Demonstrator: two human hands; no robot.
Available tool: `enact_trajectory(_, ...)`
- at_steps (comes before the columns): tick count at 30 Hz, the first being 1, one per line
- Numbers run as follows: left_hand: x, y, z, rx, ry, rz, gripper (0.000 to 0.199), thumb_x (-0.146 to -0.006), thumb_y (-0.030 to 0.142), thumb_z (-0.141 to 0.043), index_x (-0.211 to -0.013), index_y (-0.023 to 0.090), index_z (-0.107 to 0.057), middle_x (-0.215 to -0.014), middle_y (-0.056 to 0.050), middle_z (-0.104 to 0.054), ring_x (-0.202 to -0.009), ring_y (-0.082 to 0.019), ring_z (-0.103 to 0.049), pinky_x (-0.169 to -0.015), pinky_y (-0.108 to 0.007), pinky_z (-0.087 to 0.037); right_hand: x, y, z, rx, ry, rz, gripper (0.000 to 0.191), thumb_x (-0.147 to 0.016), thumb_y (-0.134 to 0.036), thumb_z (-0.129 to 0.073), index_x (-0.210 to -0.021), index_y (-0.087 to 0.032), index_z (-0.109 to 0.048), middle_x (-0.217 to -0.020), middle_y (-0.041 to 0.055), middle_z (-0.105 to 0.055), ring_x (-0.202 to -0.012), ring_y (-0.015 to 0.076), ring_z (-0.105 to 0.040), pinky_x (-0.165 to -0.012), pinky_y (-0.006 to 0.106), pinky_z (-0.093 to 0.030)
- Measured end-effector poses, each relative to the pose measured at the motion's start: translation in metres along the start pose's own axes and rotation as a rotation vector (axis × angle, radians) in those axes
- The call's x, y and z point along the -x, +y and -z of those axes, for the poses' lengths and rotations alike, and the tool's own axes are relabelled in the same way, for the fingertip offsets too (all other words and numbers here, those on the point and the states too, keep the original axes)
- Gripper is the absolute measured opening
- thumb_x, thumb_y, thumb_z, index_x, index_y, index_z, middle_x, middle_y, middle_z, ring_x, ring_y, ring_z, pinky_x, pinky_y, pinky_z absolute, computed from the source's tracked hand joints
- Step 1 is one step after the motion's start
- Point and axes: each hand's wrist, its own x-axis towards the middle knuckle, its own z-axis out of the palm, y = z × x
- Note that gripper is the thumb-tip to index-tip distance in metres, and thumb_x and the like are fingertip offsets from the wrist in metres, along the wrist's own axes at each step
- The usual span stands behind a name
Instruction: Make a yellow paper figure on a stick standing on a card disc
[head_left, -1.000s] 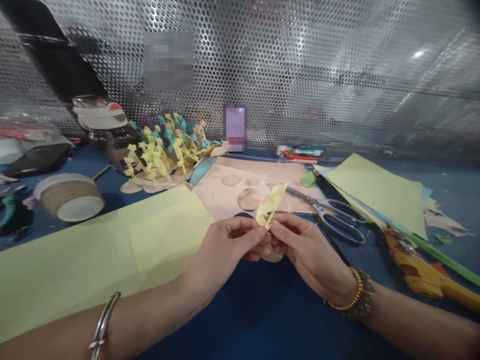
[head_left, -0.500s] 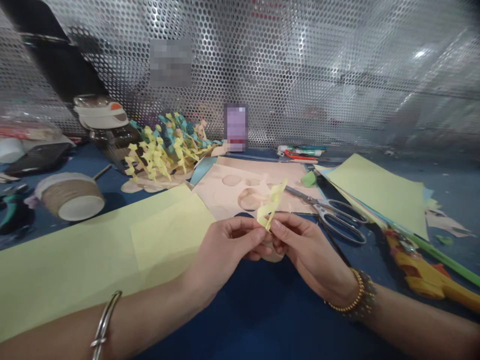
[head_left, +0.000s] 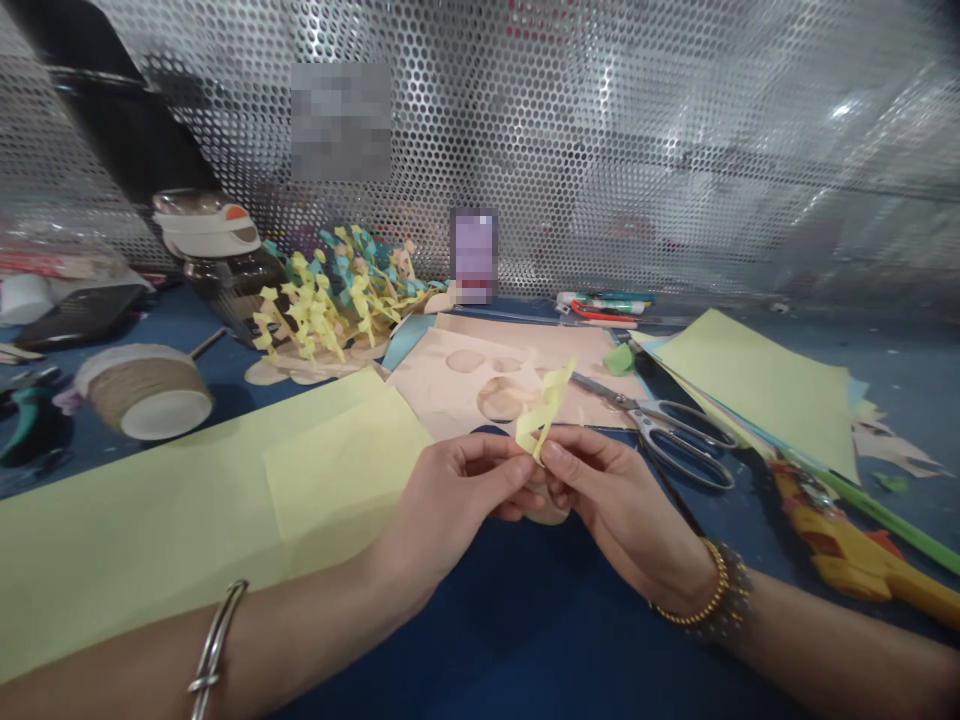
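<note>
Between my fingertips stands a yellow folded paper strip (head_left: 553,398), upright and zigzagging. My left hand (head_left: 469,490) pinches its lower end from the left, its other fingers curled below. From the other side, my right hand (head_left: 604,490) presses thumb and finger on the same base. A pale rounded paper piece (head_left: 551,514) shows under the fingertips; how it joins the strip is hidden. Behind the hands lie metal scissors (head_left: 656,425) and a peach paper sheet (head_left: 420,375) with cut-out holes.
Finished-looking yellow and blue paper sprigs (head_left: 319,310) stand at the back left, near a twine roll (head_left: 146,392) and a jar (head_left: 217,260). Yellow sheets (head_left: 337,475) spread left; a paper stack (head_left: 757,385) and a yellow glue gun (head_left: 847,560) lie right. Behind rises a perforated metal screen (head_left: 570,130).
Both hands keep their pinch on the strip almost unmoved. The view has shifted very slightly.
</note>
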Motion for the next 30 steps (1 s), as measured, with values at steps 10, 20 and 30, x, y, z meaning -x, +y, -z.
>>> enact_trajectory(10, 0.0012, 0.0, 0.0, 0.017, 0.02, 0.006, 0.014, -0.076, 0.028, -0.07, -0.077, 0.014, -0.067, -0.066, 0.0, -0.07, -0.063, -0.008, -0.066, -0.057, -0.013, -0.047, 0.0008, 0.0003, -0.0002, 0.023, 0.005, 0.015, 0.012, -0.075, -0.032, -0.073, -0.079, -0.021, -0.072, -0.062, -0.0043, -0.06, -0.054, 0.0056, -0.046, -0.053, 0.019, -0.038)
enact_trajectory(20, 0.0002, -0.0014, -0.0031, -0.032, 0.077, -0.014, 0.015, -0.074, 0.028, -0.07, -0.077, 0.013, -0.067, -0.066, 0.0, -0.069, -0.062, -0.01, -0.065, -0.055, -0.015, -0.047, 0.002, 0.0007, -0.0008, 0.048, 0.005, 0.037, 0.011, -0.08, -0.032, -0.069, -0.078, -0.021, -0.07, -0.062, -0.0045, -0.059, -0.055, 0.0067, -0.046, -0.053, 0.02, -0.039)
enact_trajectory(30, 0.0014, 0.0007, -0.0059, -0.107, 0.107, -0.026, 0.016, -0.074, 0.027, -0.069, -0.078, 0.013, -0.065, -0.069, -0.003, -0.07, -0.065, -0.013, -0.065, -0.058, -0.019, -0.047, 0.0038, 0.0, -0.0039, 0.047, -0.003, 0.011, 0.014, -0.082, -0.034, -0.066, -0.078, -0.02, -0.066, -0.06, -0.0045, -0.055, -0.054, 0.0065, -0.044, -0.05, 0.019, -0.038)
